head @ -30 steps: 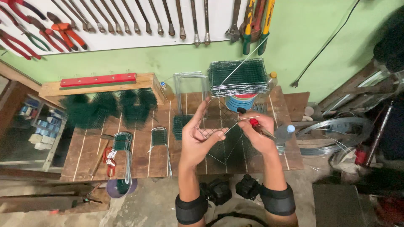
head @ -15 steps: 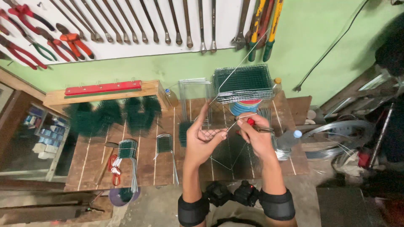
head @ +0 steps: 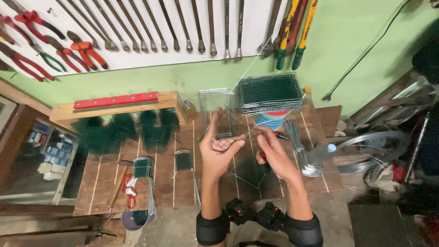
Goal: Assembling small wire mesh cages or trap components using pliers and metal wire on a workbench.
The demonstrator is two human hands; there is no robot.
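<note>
Wire mesh piece [head: 231, 130] held above counter [head: 105, 183] centre, between left hand [head: 218, 151] and right hand [head: 274, 153]. Mesh panel stack [head: 270, 93] behind hands, on tape rolls [head: 270, 120]. Wire bundles [head: 144, 176] on counter left of hands. Bottle [head: 320, 153] right. Tool rack [head: 137, 27] on wall behind counter.

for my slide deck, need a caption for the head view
Both hands, left hand and right hand, work a wire mesh piece over a wooden workbench.

My right hand [head: 274, 153] hides most of the red-handled tool [head: 261, 157] it grips. The pliers [head: 27, 36] run off the frame's left edge, and I can't make out the thin wire [head: 249, 68] beyond the wall.
</note>
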